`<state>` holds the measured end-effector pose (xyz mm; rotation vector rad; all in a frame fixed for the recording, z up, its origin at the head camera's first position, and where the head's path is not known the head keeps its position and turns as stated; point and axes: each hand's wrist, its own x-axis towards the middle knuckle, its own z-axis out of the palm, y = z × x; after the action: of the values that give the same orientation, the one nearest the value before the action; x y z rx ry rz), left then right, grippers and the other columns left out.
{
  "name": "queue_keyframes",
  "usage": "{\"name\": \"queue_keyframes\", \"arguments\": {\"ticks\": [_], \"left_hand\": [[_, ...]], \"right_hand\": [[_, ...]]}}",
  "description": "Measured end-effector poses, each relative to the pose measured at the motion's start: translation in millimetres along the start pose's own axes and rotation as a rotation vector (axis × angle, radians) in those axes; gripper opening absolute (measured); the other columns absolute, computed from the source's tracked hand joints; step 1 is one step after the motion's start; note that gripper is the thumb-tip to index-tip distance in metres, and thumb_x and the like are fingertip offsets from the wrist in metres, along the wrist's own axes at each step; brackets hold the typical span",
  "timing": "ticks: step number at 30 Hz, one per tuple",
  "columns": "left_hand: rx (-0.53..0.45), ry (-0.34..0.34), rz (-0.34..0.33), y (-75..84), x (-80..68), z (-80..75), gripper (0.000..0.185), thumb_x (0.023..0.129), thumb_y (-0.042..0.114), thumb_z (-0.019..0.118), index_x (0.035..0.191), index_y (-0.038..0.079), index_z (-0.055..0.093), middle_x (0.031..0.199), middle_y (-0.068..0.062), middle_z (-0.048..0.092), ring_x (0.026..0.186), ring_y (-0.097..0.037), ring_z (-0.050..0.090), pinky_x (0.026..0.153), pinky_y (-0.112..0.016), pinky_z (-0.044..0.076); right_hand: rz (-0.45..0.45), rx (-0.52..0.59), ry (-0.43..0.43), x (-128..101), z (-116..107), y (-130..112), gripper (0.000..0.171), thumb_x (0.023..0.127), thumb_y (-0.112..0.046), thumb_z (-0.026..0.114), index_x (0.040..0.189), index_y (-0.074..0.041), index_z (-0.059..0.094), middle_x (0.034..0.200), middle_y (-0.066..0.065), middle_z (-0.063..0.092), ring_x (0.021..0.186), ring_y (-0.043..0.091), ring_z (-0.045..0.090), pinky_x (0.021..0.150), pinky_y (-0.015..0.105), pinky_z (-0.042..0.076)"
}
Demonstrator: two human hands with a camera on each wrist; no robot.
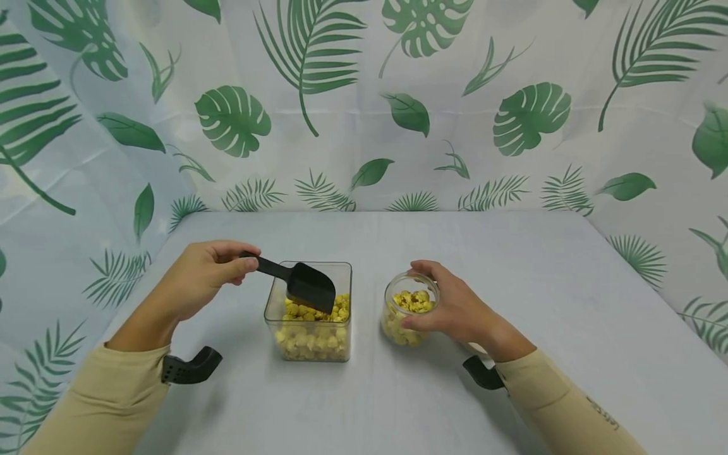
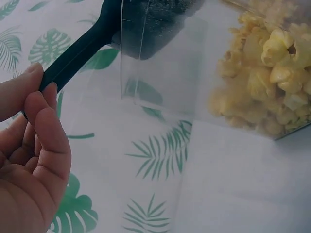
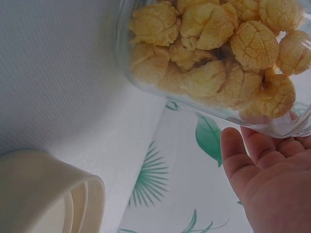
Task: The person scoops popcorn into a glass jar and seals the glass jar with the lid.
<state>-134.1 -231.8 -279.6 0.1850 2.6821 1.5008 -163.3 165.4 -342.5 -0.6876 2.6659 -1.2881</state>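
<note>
Left hand (image 1: 206, 277) pinches scoop handle (image 1: 273, 268); right hand (image 1: 457, 308) round jar (image 1: 391, 323).

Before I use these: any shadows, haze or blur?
Head: soft shadow on the table beside the left sleeve. Left wrist: the clear container hazes the part of the scoop behind it. Right wrist: table dim upper left, popcorn in the jar fairly sharp.

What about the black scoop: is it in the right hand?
No, the left hand holds the black scoop, while the right hand holds the clear jar.
</note>
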Motion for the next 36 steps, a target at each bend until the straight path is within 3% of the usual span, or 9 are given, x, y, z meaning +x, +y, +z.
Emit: {"name": "queue_keyframes", "arguments": {"ticks": [15, 20, 31, 36], "left_hand": [[0.133, -0.037, 0.000, 5.0, 5.4, 13.6, 0.033, 0.098, 0.025, 0.068, 0.124, 0.005, 0.069, 0.097, -0.008, 0.068, 0.087, -0.024, 0.058, 0.071, -0.038, 0.044], [0.184, -0.057, -0.005, 7.0, 7.1, 18.1, 0.037, 0.098, 0.029, 0.068, 0.127, 0.005, 0.068, 0.092, -0.004, 0.065, 0.088, -0.023, 0.059, 0.071, -0.037, 0.044], [0.281, -0.059, -0.033, 7.3, 8.6, 21.9, 0.047, 0.098, 0.037, 0.066, 0.136, 0.008, 0.061, 0.118, -0.010, 0.065, 0.109, -0.029, 0.060, 0.084, -0.045, 0.051], [0.376, -0.014, -0.063, 13.6, 4.4, 24.6, 0.072, 0.094, 0.047, 0.069, 0.145, 0.001, 0.049, 0.124, -0.017, 0.061, 0.114, -0.033, 0.057, 0.086, -0.047, 0.051]], "right_hand": [[0.006, 0.005, 0.004, -0.3, 0.0, 0.6, 0.094, 0.071, -0.029, 0.091, 0.146, -0.002, 0.040, 0.140, 0.012, 0.054, 0.122, 0.036, 0.051, 0.102, 0.052, 0.038], [-0.003, 0.009, 0.003, -0.4, 0.1, 0.6, 0.094, 0.071, -0.031, 0.090, 0.145, -0.002, 0.040, 0.139, 0.013, 0.054, 0.121, 0.036, 0.051, 0.101, 0.052, 0.039], [0.007, 0.027, 0.003, -1.3, 0.6, 1.8, 0.094, 0.071, -0.030, 0.090, 0.146, -0.003, 0.040, 0.139, 0.011, 0.054, 0.121, 0.036, 0.052, 0.101, 0.052, 0.039], [0.017, 0.025, 0.008, -2.2, 1.0, 0.9, 0.094, 0.070, -0.030, 0.090, 0.146, -0.004, 0.040, 0.139, 0.011, 0.054, 0.117, 0.031, 0.053, 0.099, 0.051, 0.041]]}}
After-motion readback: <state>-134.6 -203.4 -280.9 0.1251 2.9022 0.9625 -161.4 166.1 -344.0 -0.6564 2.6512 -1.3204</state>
